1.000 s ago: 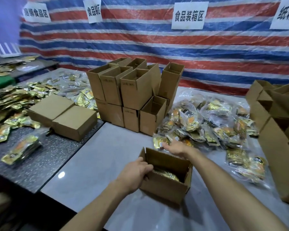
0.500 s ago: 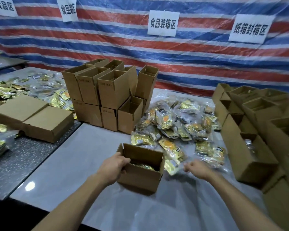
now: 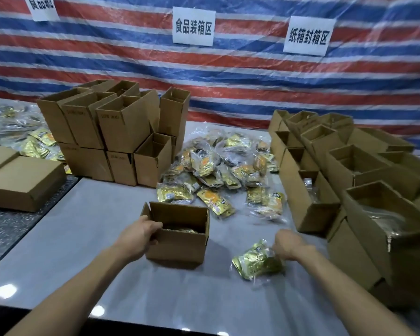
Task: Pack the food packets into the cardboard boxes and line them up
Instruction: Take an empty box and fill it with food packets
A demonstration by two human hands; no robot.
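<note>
Left hand (image 3: 141, 232) grips the open box (image 3: 180, 243) at centre, fingertips hidden inside. Right hand (image 3: 287, 243) clutches a blurred gold packet (image 3: 255, 261).

The grey table (image 3: 83, 238) carries cardboard boxes (image 3: 121, 132) and food packets (image 3: 218, 166).

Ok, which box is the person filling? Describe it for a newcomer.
On the grey table, nearer than the food packet pile, one small open cardboard box stands alone. Unlike the stacked boxes left and box rows right, it is gripped by the left hand.
</note>
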